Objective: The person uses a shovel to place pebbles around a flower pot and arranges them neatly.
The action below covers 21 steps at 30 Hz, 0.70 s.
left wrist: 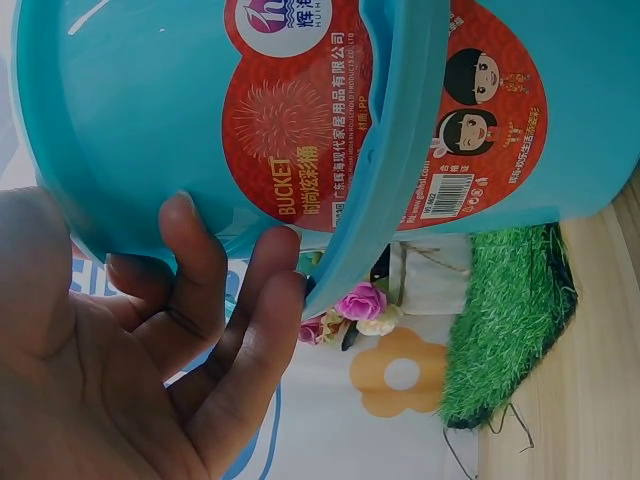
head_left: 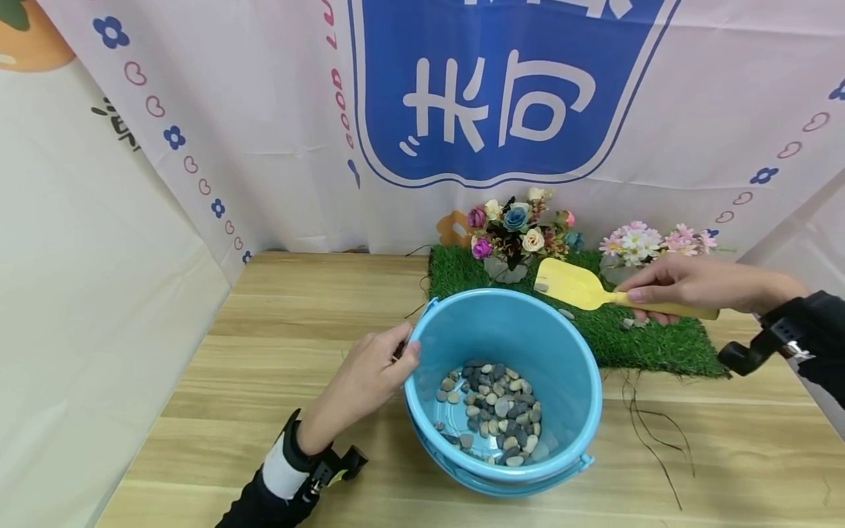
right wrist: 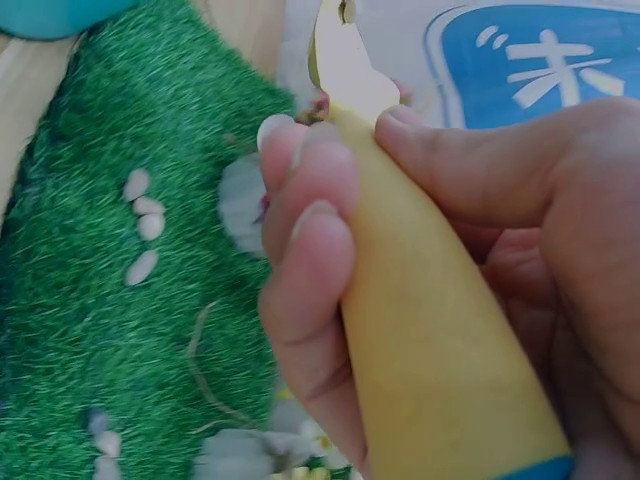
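Observation:
A blue bucket (head_left: 502, 315) stands on the wooden table, slightly tilted, with many grey, dark and pale pebbles (head_left: 495, 403) across its bottom. My left hand (head_left: 372, 370) grips the bucket's left rim, thumb and fingers curled over the edge; a red label (left wrist: 290, 150) shows on its outer wall in the left wrist view. In my right hand (head_left: 693, 286) I hold a yellow toy shovel (head_left: 571, 284) by its handle, the blade raised just behind the bucket's right rim. One small pebble (head_left: 541, 287) lies near the blade's tip.
A green turf mat (head_left: 667, 345) lies behind and right of the bucket, with several loose pebbles (right wrist: 148, 215) on it. Two flower pots, one with roses (head_left: 518, 220) and one with pink and white blossoms (head_left: 637, 242), stand at its back. Loose threads (head_left: 650, 433) trail over the table.

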Tool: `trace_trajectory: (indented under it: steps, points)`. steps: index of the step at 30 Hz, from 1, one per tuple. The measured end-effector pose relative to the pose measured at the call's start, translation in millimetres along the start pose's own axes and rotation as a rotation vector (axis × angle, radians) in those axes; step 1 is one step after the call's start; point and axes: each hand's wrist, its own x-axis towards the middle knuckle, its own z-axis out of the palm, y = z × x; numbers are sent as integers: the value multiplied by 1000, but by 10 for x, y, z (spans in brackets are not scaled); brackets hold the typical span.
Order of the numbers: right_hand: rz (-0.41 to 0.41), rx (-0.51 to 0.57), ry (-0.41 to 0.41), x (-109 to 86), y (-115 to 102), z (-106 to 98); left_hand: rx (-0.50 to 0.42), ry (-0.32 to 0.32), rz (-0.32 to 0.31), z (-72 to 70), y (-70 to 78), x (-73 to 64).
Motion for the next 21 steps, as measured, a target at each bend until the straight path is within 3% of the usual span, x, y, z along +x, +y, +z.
trace_trajectory:
  steps: [8,16,21]
  points:
    - [56,38,-14,148,269,203,18,3,0,-17,8,-2]
    - [42,125,-67,372,478,451,24,7,6,-17,4,0]
    - [36,118,-79,505,535,568,17,4,9,-11,2,-2]
